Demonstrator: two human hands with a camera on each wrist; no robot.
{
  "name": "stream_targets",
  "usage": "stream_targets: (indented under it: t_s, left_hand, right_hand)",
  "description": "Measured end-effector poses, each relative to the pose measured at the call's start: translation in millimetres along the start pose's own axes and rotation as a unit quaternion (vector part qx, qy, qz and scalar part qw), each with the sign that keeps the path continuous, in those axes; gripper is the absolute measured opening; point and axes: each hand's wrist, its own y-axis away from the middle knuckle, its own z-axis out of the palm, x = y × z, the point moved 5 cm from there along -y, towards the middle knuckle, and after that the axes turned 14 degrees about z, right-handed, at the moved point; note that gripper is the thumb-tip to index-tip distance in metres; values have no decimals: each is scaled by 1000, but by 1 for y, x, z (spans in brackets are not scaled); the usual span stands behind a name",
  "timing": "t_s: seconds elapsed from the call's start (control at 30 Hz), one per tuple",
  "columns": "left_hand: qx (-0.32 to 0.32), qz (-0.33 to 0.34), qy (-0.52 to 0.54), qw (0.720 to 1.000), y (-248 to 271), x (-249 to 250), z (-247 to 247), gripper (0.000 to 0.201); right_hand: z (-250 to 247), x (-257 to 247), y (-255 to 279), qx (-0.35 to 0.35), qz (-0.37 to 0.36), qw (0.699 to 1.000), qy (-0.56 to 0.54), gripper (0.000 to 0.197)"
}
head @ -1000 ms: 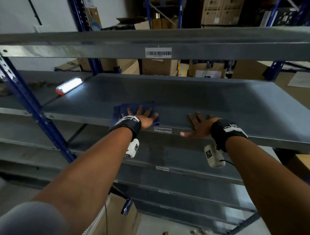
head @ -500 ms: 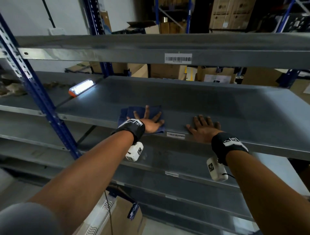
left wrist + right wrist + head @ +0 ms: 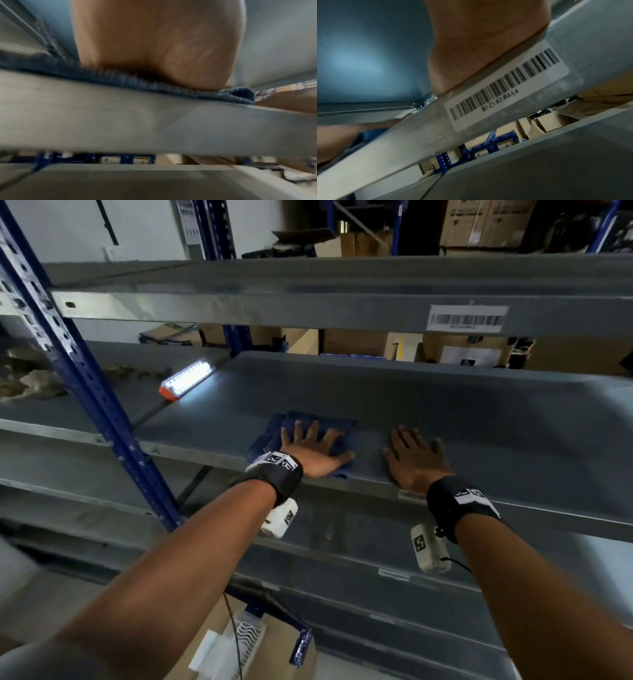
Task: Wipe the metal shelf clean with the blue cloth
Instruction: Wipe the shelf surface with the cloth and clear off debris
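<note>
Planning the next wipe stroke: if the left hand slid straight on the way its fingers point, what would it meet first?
Probably nothing: beyond the left hand and cloth the shelf looks bare to its back edge. Depth is unclear.

A warehouse storeroom is showing itself: barcode labels (image 3: 468, 318) sticking to grey metal racking (image 3: 342, 299) on blue uprights (image 3: 89, 392), cardboard cartons (image 3: 479, 220) stacking behind

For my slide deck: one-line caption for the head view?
Left hand presses a blue cloth flat on the metal shelf; right hand rests beside it.
</note>
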Motion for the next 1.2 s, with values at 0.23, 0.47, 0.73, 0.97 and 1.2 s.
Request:
stream_targets:
  t_s: [0.23,0.47,0.73,0.97,1.2]
  left_hand:
    - [7,-73,0,997,-9,-25,-11,87]
    - [57,-39,-13,998,-22,-27,-15,59]
    - [55,129,-24,990,-21,21,13,56]
    - [81,-70,13,994,-35,-44,-8,63]
    - [57,108,-42,992,-38,-8,4,58]
  right_hand:
    - [5,3,-13,12,13,1000,5,61]
    - [4,3,-13,17,17,1000,9,58]
    - [4,3,-15,19,18,1000,13,57]
    - [1,4,-13,19,16,1000,-3,58]
    - [5,6,-19,19,4,1000,8,59]
